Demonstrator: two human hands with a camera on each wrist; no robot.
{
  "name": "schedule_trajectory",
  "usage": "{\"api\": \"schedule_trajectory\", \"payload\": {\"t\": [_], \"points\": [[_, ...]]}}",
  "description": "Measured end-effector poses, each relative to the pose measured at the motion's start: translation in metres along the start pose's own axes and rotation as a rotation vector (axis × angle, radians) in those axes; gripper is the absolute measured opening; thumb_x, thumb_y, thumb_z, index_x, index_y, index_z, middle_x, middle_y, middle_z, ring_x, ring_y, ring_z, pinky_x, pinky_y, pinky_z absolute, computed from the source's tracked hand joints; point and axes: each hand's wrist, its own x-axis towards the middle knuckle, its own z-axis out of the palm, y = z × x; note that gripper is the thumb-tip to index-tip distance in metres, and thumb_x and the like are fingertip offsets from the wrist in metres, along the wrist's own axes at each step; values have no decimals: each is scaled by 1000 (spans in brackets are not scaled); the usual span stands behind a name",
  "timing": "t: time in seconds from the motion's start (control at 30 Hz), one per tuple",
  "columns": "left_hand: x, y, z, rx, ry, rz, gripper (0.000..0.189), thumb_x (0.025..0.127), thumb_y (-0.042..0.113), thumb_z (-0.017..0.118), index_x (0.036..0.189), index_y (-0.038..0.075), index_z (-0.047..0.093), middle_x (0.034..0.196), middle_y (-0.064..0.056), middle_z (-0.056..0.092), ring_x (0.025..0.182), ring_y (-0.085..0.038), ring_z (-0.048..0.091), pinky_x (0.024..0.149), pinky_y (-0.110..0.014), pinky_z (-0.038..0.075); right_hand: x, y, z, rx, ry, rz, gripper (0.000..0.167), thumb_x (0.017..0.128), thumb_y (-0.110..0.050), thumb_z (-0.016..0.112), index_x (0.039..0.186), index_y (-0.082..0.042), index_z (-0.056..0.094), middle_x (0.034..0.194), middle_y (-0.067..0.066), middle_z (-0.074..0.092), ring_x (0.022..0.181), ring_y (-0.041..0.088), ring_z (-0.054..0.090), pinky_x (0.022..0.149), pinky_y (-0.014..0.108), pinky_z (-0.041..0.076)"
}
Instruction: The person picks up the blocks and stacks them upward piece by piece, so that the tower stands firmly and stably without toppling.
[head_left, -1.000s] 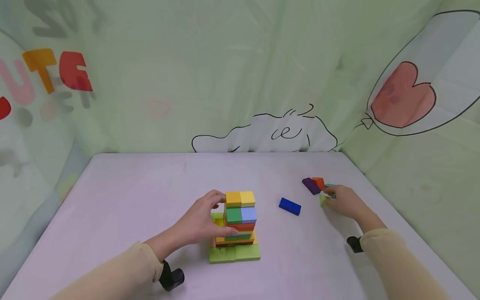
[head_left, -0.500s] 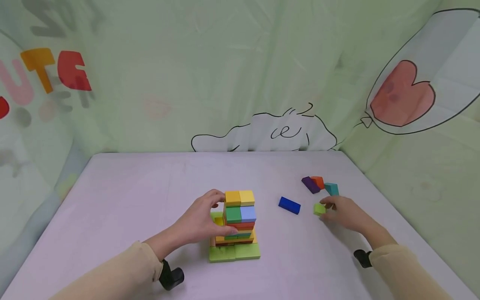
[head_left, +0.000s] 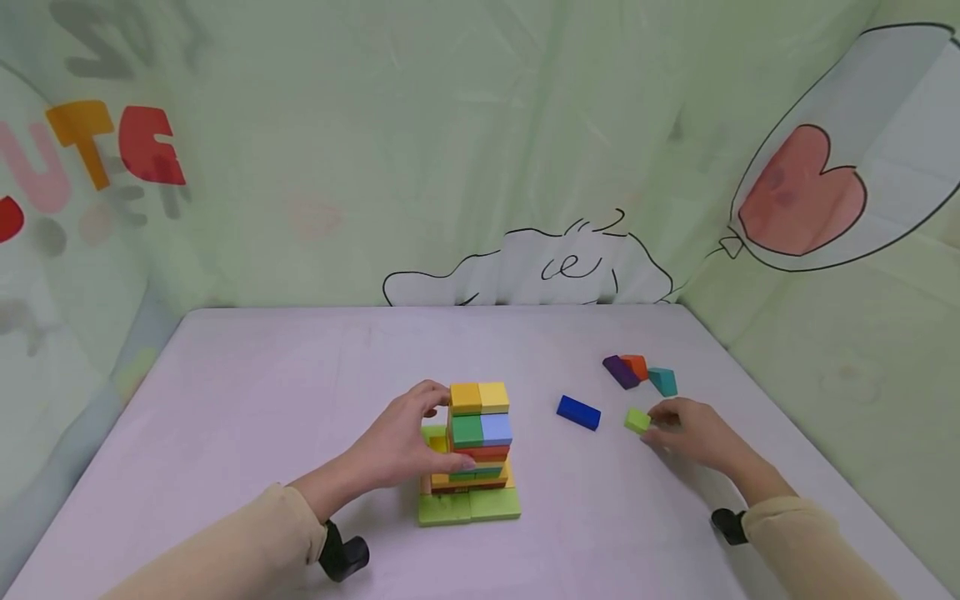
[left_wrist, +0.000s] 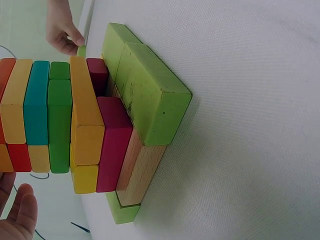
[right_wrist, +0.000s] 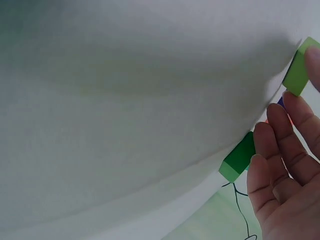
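A tower of colourful wooden blocks [head_left: 482,431] stands on light green base blocks [head_left: 469,507] near the table's middle. My left hand [head_left: 397,437] holds the tower from its left side, thumb at the front and fingers towards the back. In the left wrist view, layered blocks [left_wrist: 60,115] rise beside the fingers of that hand [left_wrist: 20,212]. Over on the right, my right hand [head_left: 697,433] pinches a small light green block [head_left: 637,420] at the table surface. The right wrist view shows the thumb against this light green block [right_wrist: 298,70], with the other fingers [right_wrist: 270,142] bent.
A dark blue block [head_left: 578,412] lies between the tower and my right hand. Farther back are a purple block [head_left: 621,372], an orange block [head_left: 636,367] and a teal block [head_left: 663,382]. Printed curtains [head_left: 450,150] enclose the table [head_left: 285,375].
My right hand has moved the light green block towards me and slightly left, away from the purple, orange and teal blocks. The left hand and tower have stayed put.
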Motion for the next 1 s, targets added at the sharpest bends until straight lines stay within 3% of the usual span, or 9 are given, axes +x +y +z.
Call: {"api": "schedule_trajectory", "payload": {"t": [0.57,0.7,0.87,1.0], "points": [[1,-1,1,-22,-10,2,60,77,35,91,125,10,63,130,-3,58,125,-36,57,105,-53,52,2,-4,3,8,14,21,48,88,-21,80,119,12,64,109,24,68,99,36,64,88,52,59],[1,-1,2,-23,-15,2,60,77,35,90,125,10,63,130,-3,58,126,-35,57,106,-53,52,-3,-10,-1,20,27,20,45,89,-20,78,119,10,65,114,27,68,103,40,64,87,51,60],[0,0,1,-14,-15,3,61,77,34,90,125,9,63,132,-4,58,126,-36,57,106,-53,52,-14,-34,-16,31,123,-123,39,90,-19,77,119,5,68,119,27,69,111,47,63,89,58,58],[0,1,1,-4,-8,-4,62,77,35,91,125,9,62,131,-4,58,125,-35,57,105,-53,52,-25,-71,-30,41,207,-275,34,87,-15,80,116,0,70,116,19,72,111,44,64,91,61,56]]}}
